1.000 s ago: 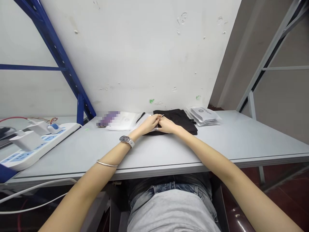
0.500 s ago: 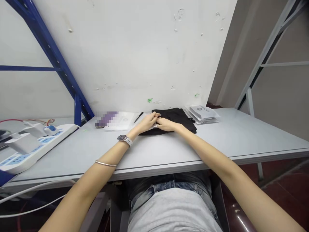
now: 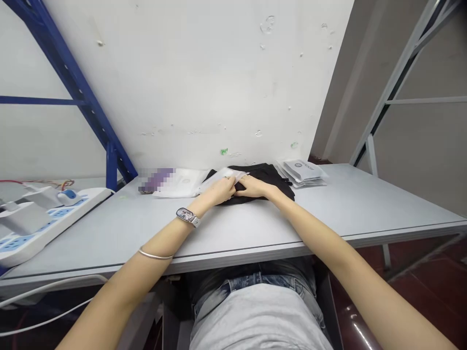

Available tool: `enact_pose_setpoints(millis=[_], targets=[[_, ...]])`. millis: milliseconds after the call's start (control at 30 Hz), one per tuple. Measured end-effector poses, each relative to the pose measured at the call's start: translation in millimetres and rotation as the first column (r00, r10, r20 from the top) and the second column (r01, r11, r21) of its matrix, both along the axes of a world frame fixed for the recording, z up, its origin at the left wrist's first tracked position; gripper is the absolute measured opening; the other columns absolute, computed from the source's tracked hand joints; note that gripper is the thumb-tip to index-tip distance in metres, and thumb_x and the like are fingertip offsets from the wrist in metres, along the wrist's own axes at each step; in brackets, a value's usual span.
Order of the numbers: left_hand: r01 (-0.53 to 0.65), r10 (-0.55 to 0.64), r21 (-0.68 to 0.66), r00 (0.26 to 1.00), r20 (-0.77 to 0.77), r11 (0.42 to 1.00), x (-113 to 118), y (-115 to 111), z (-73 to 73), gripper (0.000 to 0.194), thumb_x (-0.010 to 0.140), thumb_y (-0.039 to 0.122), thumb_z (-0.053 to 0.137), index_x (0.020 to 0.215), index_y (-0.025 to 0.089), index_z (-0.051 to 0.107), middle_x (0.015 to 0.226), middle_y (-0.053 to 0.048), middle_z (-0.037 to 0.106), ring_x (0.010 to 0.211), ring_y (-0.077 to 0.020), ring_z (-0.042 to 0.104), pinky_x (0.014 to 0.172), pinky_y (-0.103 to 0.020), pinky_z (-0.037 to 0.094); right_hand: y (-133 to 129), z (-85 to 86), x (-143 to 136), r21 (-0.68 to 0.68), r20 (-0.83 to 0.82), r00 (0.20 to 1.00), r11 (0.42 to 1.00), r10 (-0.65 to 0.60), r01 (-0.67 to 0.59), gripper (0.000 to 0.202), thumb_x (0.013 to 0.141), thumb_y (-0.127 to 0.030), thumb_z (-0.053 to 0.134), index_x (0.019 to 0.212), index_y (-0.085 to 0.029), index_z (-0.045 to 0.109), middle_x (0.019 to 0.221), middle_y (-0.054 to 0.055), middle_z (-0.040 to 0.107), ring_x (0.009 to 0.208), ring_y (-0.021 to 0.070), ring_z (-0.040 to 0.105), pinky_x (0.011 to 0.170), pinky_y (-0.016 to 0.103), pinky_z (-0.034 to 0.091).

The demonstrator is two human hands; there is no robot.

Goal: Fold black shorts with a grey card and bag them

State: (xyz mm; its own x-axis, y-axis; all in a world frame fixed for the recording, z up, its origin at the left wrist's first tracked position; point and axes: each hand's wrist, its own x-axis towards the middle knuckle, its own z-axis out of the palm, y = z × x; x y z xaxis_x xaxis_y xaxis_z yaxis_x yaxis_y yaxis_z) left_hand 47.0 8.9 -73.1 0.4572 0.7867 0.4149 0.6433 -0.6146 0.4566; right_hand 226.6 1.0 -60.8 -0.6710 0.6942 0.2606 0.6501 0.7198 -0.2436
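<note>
A translucent white plastic bag point(image 3: 216, 178) lies slanted over the left part of a folded black cloth point(image 3: 263, 171). My left hand point(image 3: 222, 191) is closed on the bag's near edge, its fingers curled. Close beside it, my right hand point(image 3: 253, 186) has its fingers bent in a pinch at the bag's right end, above the black cloth. The two hands almost touch, and their fingertips are partly hidden.
Flat white packets point(image 3: 186, 183) lie left of the cloth beside a blurred purple item point(image 3: 159, 180). A stack of printed packets point(image 3: 303, 170) is at the right. A power strip point(image 3: 47, 228) with chargers runs along the left. Behind the table point(image 3: 365, 204) stands a white panel point(image 3: 204, 78).
The bag's right end has been lifted and spread over the cloth, and more of it shows. My hands have moved slightly apart at the fingers. The view has shifted a little.
</note>
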Motion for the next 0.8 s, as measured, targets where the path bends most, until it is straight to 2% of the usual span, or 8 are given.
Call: enact_pose_setpoints(millis=[67, 133, 233, 367, 500, 600, 700, 800], targets=[[-0.025, 0.024, -0.010, 0.993, -0.114, 1.000, 0, -1, 0.4, 0.005, 0.083, 0.017, 0.049, 0.080, 0.020, 0.053, 0.069, -0.005, 0.059, 0.069, -0.0225, 0.058, 0.071, -0.034, 0.043, 4, -4.1, -2, 0.014, 0.012, 1.000, 1.000, -0.018, 0.018, 0.019, 0.091, -0.022, 0.054, 0.103, -0.014, 0.068, 0.110, 0.012, 0.069, 0.102, 0.0245, 0.063, 0.094, 0.039, 0.047], [-0.067, 0.065, -0.002, 0.977, -0.202, 0.998, 1, -1, 2.4, 0.009, 0.088, 0.016, 0.042, 0.083, 0.020, 0.049, 0.069, -0.003, 0.055, 0.065, -0.0201, 0.054, 0.066, -0.031, 0.040, 8, -7.5, -4, 0.017, -0.010, 0.999, 0.999, 0.032, -0.032, 0.023, 0.092, -0.016, 0.051, 0.108, -0.014, 0.067, 0.119, 0.012, 0.067, 0.110, 0.0230, 0.061, 0.101, 0.039, 0.044], [-0.093, 0.096, 0.023, 0.979, -0.182, 0.995, 1, 0, 5.1, 0.013, 0.093, 0.020, 0.036, 0.084, 0.022, 0.045, 0.066, -0.001, 0.051, 0.060, -0.0184, 0.049, 0.062, -0.030, 0.037, 10, -8.3, -7, -0.020, -0.068, 0.988, 0.990, 0.141, -0.143, 0.029, 0.093, -0.012, 0.050, 0.117, -0.016, 0.065, 0.132, 0.010, 0.062, 0.122, 0.0202, 0.056, 0.107, 0.036, 0.039], [-0.057, 0.059, 0.018, 0.986, -0.155, 0.998, -2, 0, 6.5, 0.016, 0.094, 0.026, 0.034, 0.082, 0.023, 0.044, 0.065, 0.000, 0.050, 0.059, -0.0184, 0.048, 0.060, -0.031, 0.038, 9, -6.5, -9, -0.097, -0.101, 0.981, 0.979, 0.167, -0.177, 0.029, 0.094, -0.017, 0.051, 0.119, -0.017, 0.064, 0.131, 0.009, 0.062, 0.122, 0.0198, 0.055, 0.107, 0.035, 0.040], [0.009, -0.008, 0.005, 0.991, -0.136, 1.000, -1, -6, 10.8, 0.016, 0.093, 0.027, 0.034, 0.083, 0.023, 0.046, 0.070, -0.001, 0.054, 0.065, -0.0188, 0.052, 0.066, -0.032, 0.042, 15, -11.2, -14, -0.075, -0.136, 0.981, 0.986, 0.140, -0.151, 0.027, 0.093, -0.016, 0.051, 0.116, -0.016, 0.065, 0.128, 0.010, 0.064, 0.119, 0.0211, 0.057, 0.103, 0.035, 0.043], [0.016, -0.016, -0.001, 0.992, -0.122, 1.000, 3, -11, 14.4, 0.016, 0.093, 0.026, 0.037, 0.082, 0.022, 0.049, 0.071, -0.002, 0.057, 0.069, -0.0197, 0.054, 0.069, -0.033, 0.043, 20, -15.8, -21, -0.041, -0.115, 0.993, 0.999, 0.008, -0.013, 0.026, 0.093, -0.018, 0.047, 0.108, -0.012, 0.067, 0.115, 0.012, 0.069, 0.108, 0.0230, 0.062, 0.096, 0.034, 0.047], [-0.020, 0.019, -0.010, 0.994, -0.109, 1.000, 4, -13, 16.5, 0.014, 0.091, 0.025, 0.043, 0.080, 0.023, 0.051, 0.070, -0.003, 0.058, 0.070, -0.0207, 0.056, 0.071, -0.033, 0.043, 17, -14.6, -23, 0.024, -0.051, 0.994, 0.995, -0.097, 0.098, 0.026, 0.092, -0.022, 0.047, 0.105, -0.011, 0.067, 0.110, 0.013, 0.070, 0.105, 0.0259, 0.063, 0.096, 0.036, 0.046], [-0.095, 0.097, 0.019, 0.988, -0.121, 0.995, 2, -11, 17.2, 0.012, 0.090, 0.022, 0.045, 0.080, 0.022, 0.051, 0.071, -0.004, 0.058, 0.070, -0.0223, 0.057, 0.070, -0.034, 0.041, 10, -7.5, -15, 0.089, -0.006, 0.998, 0.994, -0.063, 0.063, 0.031, 0.093, -0.035, 0.052, 0.110, -0.013, 0.065, 0.118, 0.015, 0.066, 0.114, 0.0297, 0.059, 0.101, 0.042, 0.042]])
